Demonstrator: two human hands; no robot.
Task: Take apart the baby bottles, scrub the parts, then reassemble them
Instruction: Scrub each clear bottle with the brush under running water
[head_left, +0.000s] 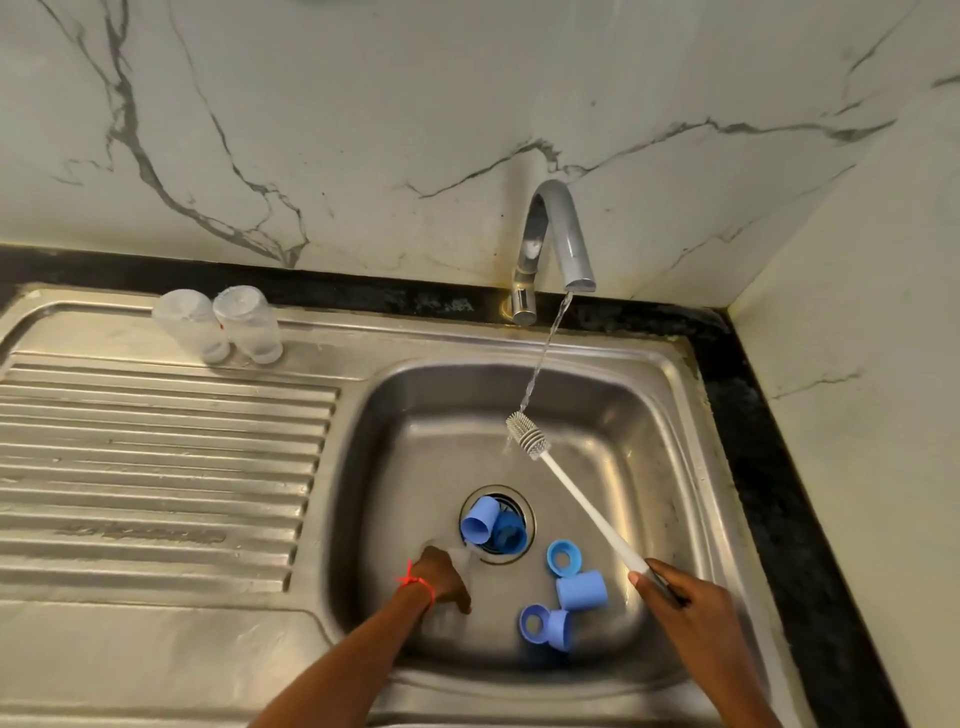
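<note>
My right hand (680, 597) grips the brush (527, 434) under the tap stream; my left hand (441, 574) reaches beside the drain (525, 506), grasp unclear. Blue caps (582, 590) lie just right of the drain, clear bottles (218, 325) stand far left of it. Risk: running water could push small parts into the drain.

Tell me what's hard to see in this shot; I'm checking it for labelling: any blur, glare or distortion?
Head view: wide-angle lens bows the sink rim and counter edges; soft glare on the drainboard; the left hand is smeared, and what it touches is unclear; the clear bottles are hazy; brush and blue parts read sharply.
</note>
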